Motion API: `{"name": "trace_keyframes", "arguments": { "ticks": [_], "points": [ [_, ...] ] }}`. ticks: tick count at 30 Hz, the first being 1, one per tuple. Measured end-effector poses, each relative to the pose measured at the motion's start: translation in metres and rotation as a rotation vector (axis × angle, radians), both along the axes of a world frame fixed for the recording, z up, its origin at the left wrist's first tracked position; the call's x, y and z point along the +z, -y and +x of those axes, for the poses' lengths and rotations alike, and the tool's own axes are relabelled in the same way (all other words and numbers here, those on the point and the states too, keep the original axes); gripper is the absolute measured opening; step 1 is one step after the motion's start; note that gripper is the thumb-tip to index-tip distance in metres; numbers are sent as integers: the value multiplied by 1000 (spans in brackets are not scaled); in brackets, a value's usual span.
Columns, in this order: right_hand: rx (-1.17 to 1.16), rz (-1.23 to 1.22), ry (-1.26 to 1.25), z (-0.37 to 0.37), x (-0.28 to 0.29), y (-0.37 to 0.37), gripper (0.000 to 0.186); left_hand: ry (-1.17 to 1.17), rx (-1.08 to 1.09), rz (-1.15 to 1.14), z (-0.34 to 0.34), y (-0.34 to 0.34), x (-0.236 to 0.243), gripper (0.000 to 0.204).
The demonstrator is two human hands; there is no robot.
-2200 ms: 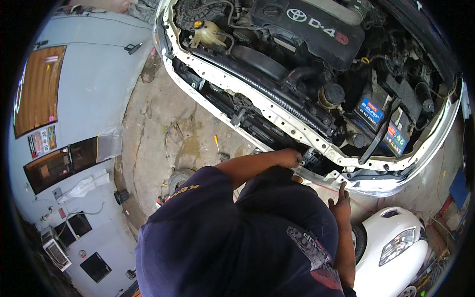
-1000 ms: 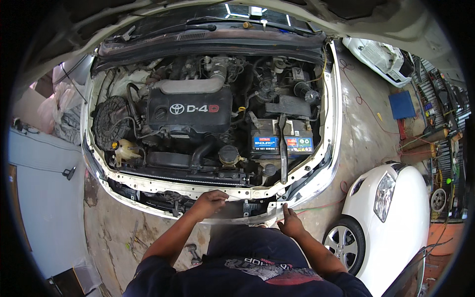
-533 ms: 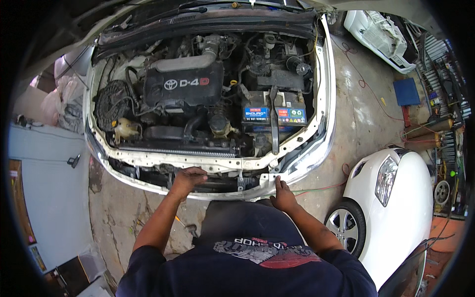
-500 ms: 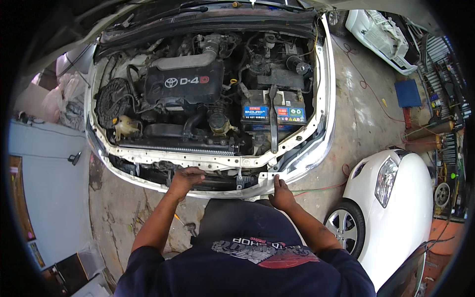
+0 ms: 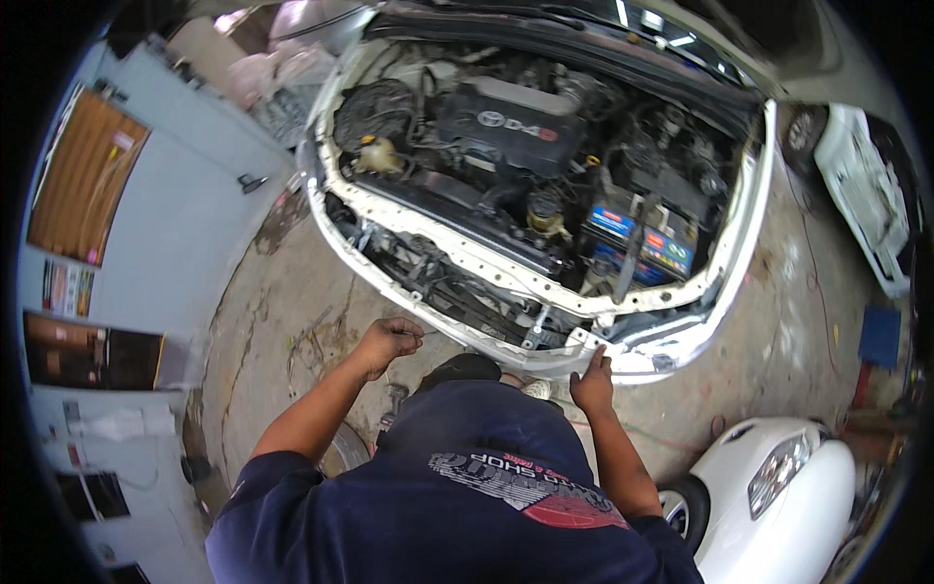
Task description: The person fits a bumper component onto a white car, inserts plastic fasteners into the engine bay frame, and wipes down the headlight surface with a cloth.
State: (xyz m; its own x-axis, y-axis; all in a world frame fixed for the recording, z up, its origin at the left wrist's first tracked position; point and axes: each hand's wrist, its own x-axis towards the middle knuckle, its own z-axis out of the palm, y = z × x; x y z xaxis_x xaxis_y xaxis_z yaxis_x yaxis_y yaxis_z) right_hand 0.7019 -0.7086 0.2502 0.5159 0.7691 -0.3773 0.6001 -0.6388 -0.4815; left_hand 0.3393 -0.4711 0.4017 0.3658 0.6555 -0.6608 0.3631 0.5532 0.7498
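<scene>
My left hand (image 5: 389,346) is off the car's front edge, above the floor. Its fingers are curled in a pinch, and whatever may be between them is too small to make out. My right hand (image 5: 592,384) is at the front corner, its fingertips against a white metal bracket (image 5: 586,341) beside the clear headlight (image 5: 654,352). Those fingers are bent together, and anything in them is hidden. Behind both hands lies the open front of a white car, with its pale upper crossmember (image 5: 457,241), dark engine cover (image 5: 511,125) and battery (image 5: 642,234).
A white car body part with a headlight (image 5: 778,464) and a wheel (image 5: 686,511) stand at the lower right. A white bumper (image 5: 861,190) lies farther back. Hand tools are on the concrete floor (image 5: 263,331) at left, and a red hose (image 5: 812,277) runs along the right.
The view has swung left, so the car appears tilted and farther right. My left hand has drawn back from over the front opening. My right hand stays at the bracket.
</scene>
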Motion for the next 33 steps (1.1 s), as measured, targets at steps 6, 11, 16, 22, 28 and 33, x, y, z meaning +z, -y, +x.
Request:
{"name": "trace_keyframes", "arguments": {
  "ticks": [6,11,16,22,28,33],
  "points": [
    [10,-15,57,-6,-11,-4,103,30,195,48,-43,5,10,22],
    [-64,-6,100,-10,-22,-8,105,44,289,111,-83,-38,-12,20],
    [-125,-37,83,-30,-16,-29,104,55,429,100,-129,-124,-17,16],
    [-294,-123,179,-35,-38,-46,112,396,605,34,-177,-282,-59,8],
    [-511,-253,136,-28,-45,-64,113,452,611,7,-183,-459,-80,5],
    [-693,-322,-63,-27,-42,-78,108,291,595,163,-178,-585,-103,12]
  ]
}}
